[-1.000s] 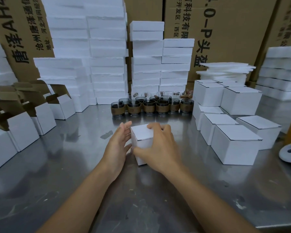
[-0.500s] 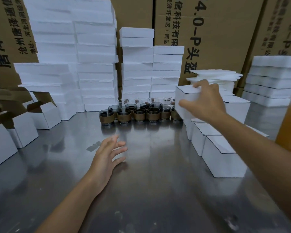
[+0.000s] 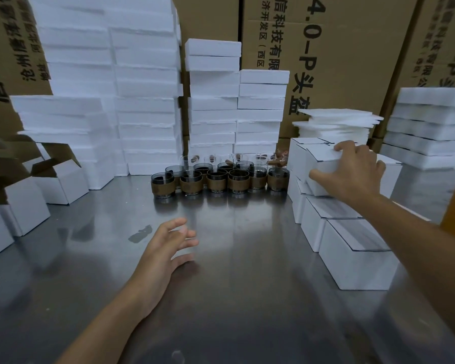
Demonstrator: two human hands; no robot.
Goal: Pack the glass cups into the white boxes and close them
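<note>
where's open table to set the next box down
The widest bare patch is mid table, bordered by the glass cups behind, the left hand and the closed white boxes. The near strip is bare too. Crowded: the right stack, where the right hand grips a box, and the open boxes at left.

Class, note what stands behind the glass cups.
White foam stacks, with brown cartons behind them. The cups cover the stacks' bottom edge.
</note>
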